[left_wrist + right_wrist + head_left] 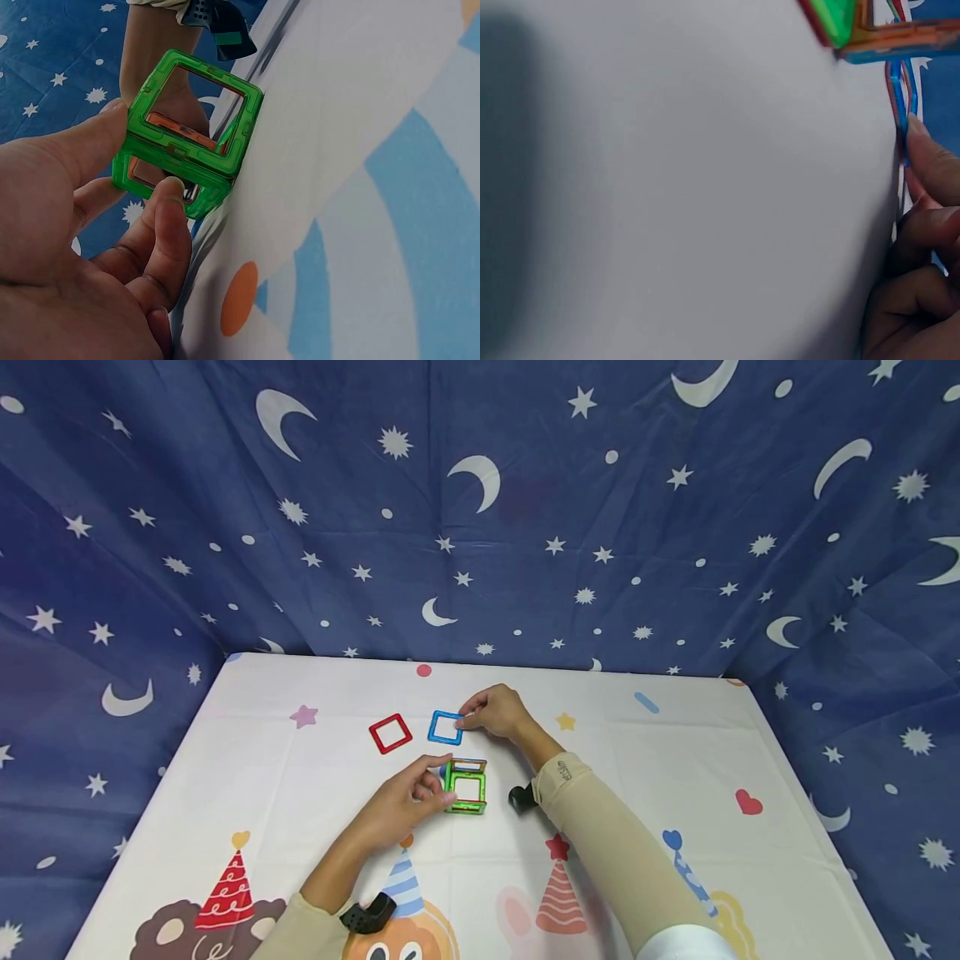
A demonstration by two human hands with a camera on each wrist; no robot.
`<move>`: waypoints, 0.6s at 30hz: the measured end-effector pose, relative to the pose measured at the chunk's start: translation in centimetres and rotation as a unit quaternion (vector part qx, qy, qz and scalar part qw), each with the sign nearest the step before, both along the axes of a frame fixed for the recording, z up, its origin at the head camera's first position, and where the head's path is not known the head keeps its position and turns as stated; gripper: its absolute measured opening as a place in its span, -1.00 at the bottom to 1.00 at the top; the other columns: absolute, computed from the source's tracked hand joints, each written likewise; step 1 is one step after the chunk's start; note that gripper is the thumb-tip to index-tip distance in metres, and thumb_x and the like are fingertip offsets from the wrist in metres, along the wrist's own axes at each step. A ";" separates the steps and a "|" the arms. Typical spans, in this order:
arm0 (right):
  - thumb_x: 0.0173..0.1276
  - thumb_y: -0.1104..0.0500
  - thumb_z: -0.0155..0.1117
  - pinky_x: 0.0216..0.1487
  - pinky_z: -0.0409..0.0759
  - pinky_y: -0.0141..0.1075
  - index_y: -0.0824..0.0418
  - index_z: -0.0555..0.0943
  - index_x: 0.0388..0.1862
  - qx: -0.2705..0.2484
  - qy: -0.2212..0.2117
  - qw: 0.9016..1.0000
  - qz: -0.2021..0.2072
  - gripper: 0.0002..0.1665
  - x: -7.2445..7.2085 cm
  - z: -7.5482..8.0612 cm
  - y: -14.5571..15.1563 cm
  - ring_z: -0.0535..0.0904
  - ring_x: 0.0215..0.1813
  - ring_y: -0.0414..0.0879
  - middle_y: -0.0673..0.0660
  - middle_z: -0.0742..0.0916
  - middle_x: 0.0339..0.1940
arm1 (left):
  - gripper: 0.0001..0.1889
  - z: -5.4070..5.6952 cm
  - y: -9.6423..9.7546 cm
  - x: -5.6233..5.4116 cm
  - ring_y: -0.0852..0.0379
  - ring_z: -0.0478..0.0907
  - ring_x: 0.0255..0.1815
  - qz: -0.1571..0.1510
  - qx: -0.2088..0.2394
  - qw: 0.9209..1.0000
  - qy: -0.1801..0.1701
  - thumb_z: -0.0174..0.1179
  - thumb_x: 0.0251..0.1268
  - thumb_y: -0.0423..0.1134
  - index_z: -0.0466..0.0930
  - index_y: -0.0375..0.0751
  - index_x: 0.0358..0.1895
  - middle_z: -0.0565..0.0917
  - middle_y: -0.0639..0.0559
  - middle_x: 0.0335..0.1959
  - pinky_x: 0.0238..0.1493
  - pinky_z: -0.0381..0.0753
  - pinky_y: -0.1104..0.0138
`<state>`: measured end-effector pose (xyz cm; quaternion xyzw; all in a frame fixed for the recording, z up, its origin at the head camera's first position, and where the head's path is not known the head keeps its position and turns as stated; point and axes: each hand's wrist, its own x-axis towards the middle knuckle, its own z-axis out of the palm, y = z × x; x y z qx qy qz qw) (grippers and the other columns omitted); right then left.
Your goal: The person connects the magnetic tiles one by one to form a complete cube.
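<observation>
My left hand point(393, 806) holds a small box shape built from square magnetic tiles point(467, 808), thumb and fingers at its left side. In the left wrist view the tile box point(178, 152) shows green frames outside and an orange one within. Beyond it, my right hand point(498, 712) pinches the right edge of a blue square magnetic tile point(432, 727) lying on the table. The right wrist view shows the thumb point(930, 165) against the blue tile's edge, with part of the tile box near the top.
A red square magnetic tile point(376, 740) lies left of the blue one. The white table cover point(315, 810) carries printed party hats, animals and shapes. A dark blue curtain point(525, 602) with moons and stars stands behind the table and at both sides.
</observation>
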<state>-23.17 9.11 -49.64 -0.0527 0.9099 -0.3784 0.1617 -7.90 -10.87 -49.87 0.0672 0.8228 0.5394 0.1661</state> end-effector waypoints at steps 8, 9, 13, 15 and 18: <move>0.17 0.11 0.62 -0.43 0.28 -0.36 0.15 0.75 -0.36 -0.050 -0.040 0.997 0.042 -0.80 -0.2 0.1 1.0 0.37 -0.44 -0.18 -0.04 0.53 -0.58 | -0.42 -0.1 -0.1 -0.1 0.14 0.49 -0.26 -0.006 0.008 1.000 0.001 0.40 0.31 -0.01 0.47 0.27 0.38 0.56 0.10 -0.23 -0.23 0.43 0.38; 0.19 0.11 0.60 -0.43 0.27 -0.36 0.16 0.73 -0.37 -0.067 -0.048 0.995 0.048 -0.80 -0.1 0.0 1.3 0.37 -0.44 -0.18 -0.04 0.52 -0.57 | -0.42 -0.1 -0.1 -0.1 0.14 0.49 -0.26 -0.006 0.009 1.000 0.001 0.40 0.31 -0.01 0.47 0.26 0.38 0.57 0.10 -0.23 -0.23 0.43 0.38; 0.30 0.04 0.50 -0.47 0.24 -0.34 0.19 0.69 -0.40 -0.139 -0.078 0.986 0.050 -0.74 0.2 -0.4 2.5 0.31 -0.51 -0.18 -0.05 0.48 -0.59 | -0.41 0.0 -0.1 -0.1 0.14 0.49 -0.26 -0.005 0.014 1.000 0.000 0.41 0.30 -0.01 0.47 0.24 0.39 0.57 0.10 -0.22 -0.23 0.42 0.39; 0.34 0.02 0.45 -0.50 0.20 -0.33 0.23 0.69 -0.39 -0.167 -0.089 0.981 0.039 -0.71 0.6 -0.4 3.1 0.26 -0.56 -0.18 -0.06 0.43 -0.65 | -0.41 0.0 -0.1 -0.1 0.14 0.49 -0.26 -0.005 0.015 1.000 -0.002 0.41 0.30 0.00 0.47 0.23 0.39 0.57 0.09 -0.22 -0.23 0.42 0.39; 0.33 0.05 0.45 -0.55 0.14 -0.32 0.26 0.74 -0.35 -0.197 -0.103 0.975 0.004 -0.73 1.6 -0.2 4.1 0.17 -0.63 -0.17 -0.06 0.36 -0.72 | -0.40 0.1 -0.1 0.0 0.13 0.49 -0.25 -0.006 0.015 1.000 -0.005 0.41 0.31 -0.01 0.47 0.21 0.40 0.56 0.09 -0.22 -0.24 0.42 0.39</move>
